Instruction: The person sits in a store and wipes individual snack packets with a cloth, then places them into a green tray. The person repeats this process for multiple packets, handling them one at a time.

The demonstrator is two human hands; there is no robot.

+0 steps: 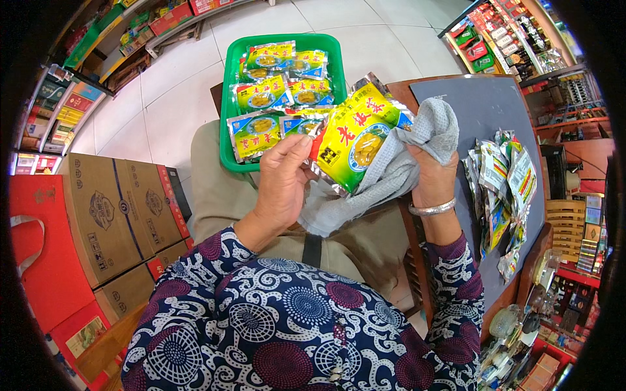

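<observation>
Between my hands is a yellow and green foil food packet [362, 132], its printed front facing up. My left hand [283, 181] pinches the packet's lower left edge between thumb and fingers. A light grey cloth [391, 171] is bunched in my right hand [433, 176], draped over the packet's right side and hanging beneath it. The right fingers are mostly hidden by the cloth. Just beyond my left hand stands a green plastic tray [226, 122], holding several similar packets [261, 93] laid flat in overlapping rows.
On the right, a dark-topped table [440, 95] bears a loose pile of foil packets [503, 190]. Cardboard cartons [122, 210] and a red bag [44, 249] stand at left. Stocked shelves [508, 39] line the room. Glass jars [508, 320] sit at lower right.
</observation>
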